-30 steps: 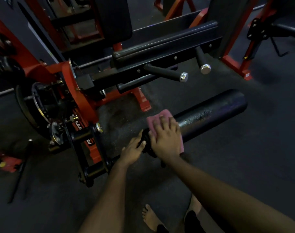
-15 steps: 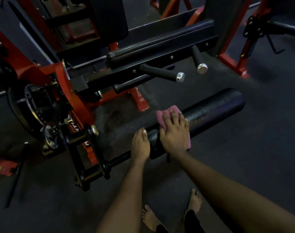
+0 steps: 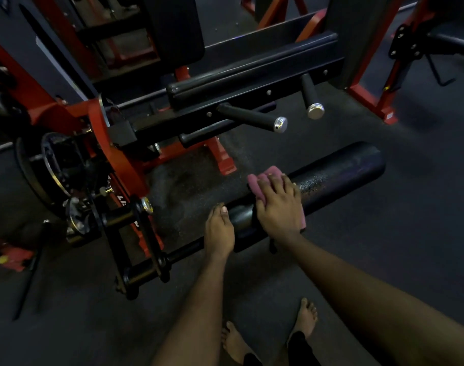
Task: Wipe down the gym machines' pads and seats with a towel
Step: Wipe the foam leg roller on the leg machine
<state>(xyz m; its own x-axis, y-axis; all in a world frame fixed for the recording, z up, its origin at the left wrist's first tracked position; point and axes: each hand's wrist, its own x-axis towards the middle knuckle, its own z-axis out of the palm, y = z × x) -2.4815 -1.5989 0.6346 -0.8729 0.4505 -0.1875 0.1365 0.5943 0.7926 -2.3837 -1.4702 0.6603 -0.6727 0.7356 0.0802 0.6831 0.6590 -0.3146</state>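
Two hands down on the roller (image 3: 344,175). Right hand (image 3: 278,207) spread wide and flat over the pink towel (image 3: 262,178), pressing it onto the top of the pad, with cloth showing past the fingertips and again at the outer edge of the palm. Left hand (image 3: 219,231) laid on the near end beside the bar (image 3: 183,253), fingers together, holding nothing.

Brace with the left against any turning of the roller under the stroke. Press through the whole palm, not the fingertips alone. Draw the towel along the length toward the far end, straight through the wet speckles (image 3: 311,184) just beyond the right hand. Overlap each pass. Wrap the cloth round the curve for the sides and underside, probably easy to miss from above. Turn to a dry fold once damp. Finish at the end cap.

Judging by the shine, likely early on this pad: most of the far half not yet wiped.

Farther out, well apart from the roller: two handles (image 3: 252,118) and a long black pad (image 3: 252,64) on the red frame (image 3: 114,159), probably next in line. Watch the bare feet (image 3: 236,342) on the floor (image 3: 384,260) close below.
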